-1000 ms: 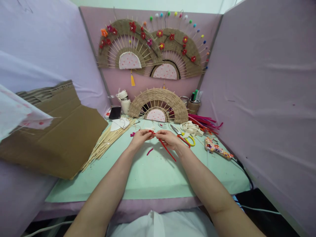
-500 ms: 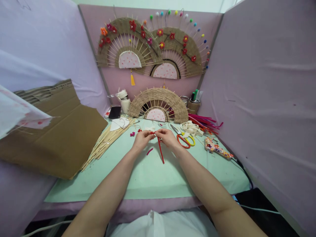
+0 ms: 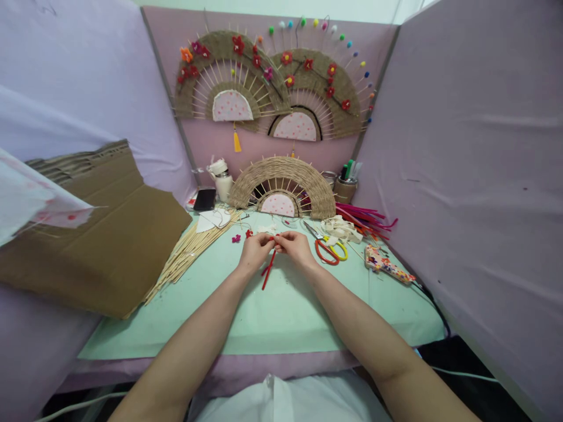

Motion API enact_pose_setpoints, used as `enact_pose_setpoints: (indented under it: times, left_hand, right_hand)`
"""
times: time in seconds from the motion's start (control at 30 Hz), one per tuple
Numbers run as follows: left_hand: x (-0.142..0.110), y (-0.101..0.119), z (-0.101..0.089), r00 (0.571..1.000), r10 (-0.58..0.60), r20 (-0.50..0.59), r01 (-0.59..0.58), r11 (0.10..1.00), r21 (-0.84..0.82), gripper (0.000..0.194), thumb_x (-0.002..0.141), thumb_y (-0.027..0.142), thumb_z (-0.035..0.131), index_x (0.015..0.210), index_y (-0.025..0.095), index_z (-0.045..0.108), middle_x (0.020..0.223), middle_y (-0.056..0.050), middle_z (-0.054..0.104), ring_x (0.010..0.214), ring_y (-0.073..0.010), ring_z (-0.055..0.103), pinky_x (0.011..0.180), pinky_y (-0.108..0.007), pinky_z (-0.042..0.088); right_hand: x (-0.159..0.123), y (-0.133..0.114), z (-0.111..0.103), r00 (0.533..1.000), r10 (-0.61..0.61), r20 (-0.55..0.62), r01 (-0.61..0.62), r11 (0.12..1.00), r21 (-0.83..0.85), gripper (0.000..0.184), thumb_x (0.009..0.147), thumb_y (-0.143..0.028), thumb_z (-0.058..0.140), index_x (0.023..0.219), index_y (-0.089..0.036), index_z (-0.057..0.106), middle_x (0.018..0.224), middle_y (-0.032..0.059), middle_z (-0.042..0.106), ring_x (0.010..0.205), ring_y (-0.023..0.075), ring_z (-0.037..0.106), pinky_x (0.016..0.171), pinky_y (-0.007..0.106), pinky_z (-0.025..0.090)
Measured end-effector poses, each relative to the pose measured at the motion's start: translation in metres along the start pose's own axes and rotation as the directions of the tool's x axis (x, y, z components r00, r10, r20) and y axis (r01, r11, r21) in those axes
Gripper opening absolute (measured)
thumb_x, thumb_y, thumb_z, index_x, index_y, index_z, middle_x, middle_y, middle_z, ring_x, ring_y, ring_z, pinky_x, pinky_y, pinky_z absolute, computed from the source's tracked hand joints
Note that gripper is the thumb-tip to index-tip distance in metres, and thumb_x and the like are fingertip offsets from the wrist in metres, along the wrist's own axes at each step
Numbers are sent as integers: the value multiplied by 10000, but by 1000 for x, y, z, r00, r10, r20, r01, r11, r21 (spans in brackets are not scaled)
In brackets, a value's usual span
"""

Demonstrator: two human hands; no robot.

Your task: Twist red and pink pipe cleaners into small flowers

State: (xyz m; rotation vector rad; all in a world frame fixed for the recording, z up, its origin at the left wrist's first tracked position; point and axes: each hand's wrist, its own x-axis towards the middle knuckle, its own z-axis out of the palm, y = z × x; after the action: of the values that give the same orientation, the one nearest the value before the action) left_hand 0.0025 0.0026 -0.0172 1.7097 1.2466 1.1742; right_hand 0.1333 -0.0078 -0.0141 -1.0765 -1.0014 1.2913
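Observation:
A red pipe cleaner [image 3: 268, 271] hangs down between my hands, its upper end pinched at the fingertips. My left hand [image 3: 257, 251] closes thumb and fingers on it from one side. From the other side my right hand [image 3: 295, 246] pinches the same pipe cleaner; the bent part is mostly hidden by fingers. A short magenta piece lies on the table, partly covered by the hanging end. Left of my hands lie a small magenta flower [image 3: 236, 238] and a small red flower [image 3: 249, 233]. Scissors [image 3: 328, 252] with orange handles rest just right of my right hand.
A twine-wrapped fan [image 3: 281, 170] stands behind my hands. Bamboo sticks [image 3: 185, 249] and a cardboard sheet [image 3: 97, 234] are on the left. To the right are a floral glue gun [image 3: 387, 265] with its cable, pipe cleaners [image 3: 369, 217] and pale strips [image 3: 342, 228].
The hanging end of the red pipe cleaner has swung from right to left, now passing over the magenta piece. Both hands stay in nearly the same place, still pinching.

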Motion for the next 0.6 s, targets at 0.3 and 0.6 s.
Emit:
enact_pose_setpoints:
  times: [0.3, 0.6]
  left_hand:
    - [1, -1, 2, 1000, -23, 19, 23, 999, -29, 169, 690, 264, 590, 756, 130, 668, 734, -63, 695, 699, -172, 631, 649, -259, 452]
    - [1, 2, 2, 997, -26, 72, 35, 993, -114, 173, 674, 269, 618, 758, 128, 673, 773, -78, 700, 745, -191, 640, 708, -290, 468]
  right_hand:
    - [1, 4, 2, 977, -195, -84, 192, 980, -47, 398, 601, -283, 683, 833, -219, 366, 579, -86, 565, 456, 107, 574, 461, 218, 471]
    - [-3, 5, 4, 935, -329, -133, 308, 938, -159, 294, 662, -250, 613, 873, -216, 412, 613, -64, 564, 559, 126, 582, 574, 253, 467]
